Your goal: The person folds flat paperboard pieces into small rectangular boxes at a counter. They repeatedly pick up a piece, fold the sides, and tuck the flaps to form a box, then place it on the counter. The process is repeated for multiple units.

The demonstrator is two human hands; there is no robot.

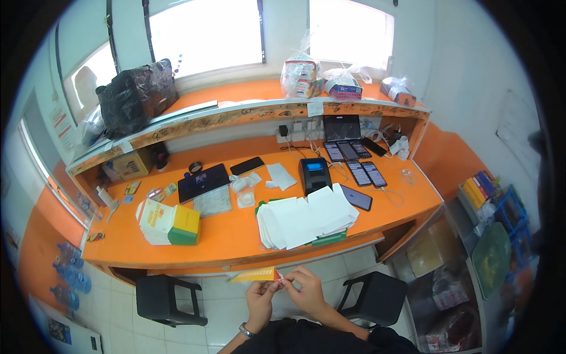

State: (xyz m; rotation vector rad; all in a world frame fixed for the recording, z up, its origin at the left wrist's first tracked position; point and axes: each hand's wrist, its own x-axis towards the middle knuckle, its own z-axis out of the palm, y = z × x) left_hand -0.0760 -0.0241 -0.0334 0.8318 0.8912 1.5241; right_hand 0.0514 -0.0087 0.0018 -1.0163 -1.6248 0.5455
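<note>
In front of my body, just off the desk's near edge, I hold a flat yellow paper packet (257, 275) with a red end. My left hand (262, 297) pinches it from below near the red end. The fingers of my right hand (305, 291) are closed on that same end, at its right tip. The packet points left, its far end blurred. On the desk, a fanned stack of yellow, white and green paper packets (162, 223) lies to the left. A pile of white paper sheets (300, 218) rests on something green right of centre.
On the orange desk (227, 249) are a tablet (202, 182), a black label or receipt printer (315, 175), several phones (358, 173) and cables. Black stools (168, 298) (377, 298) stand on both sides of me. A shelf holds a wrapped black bag (138, 94) and plastic-bagged boxes (344, 89).
</note>
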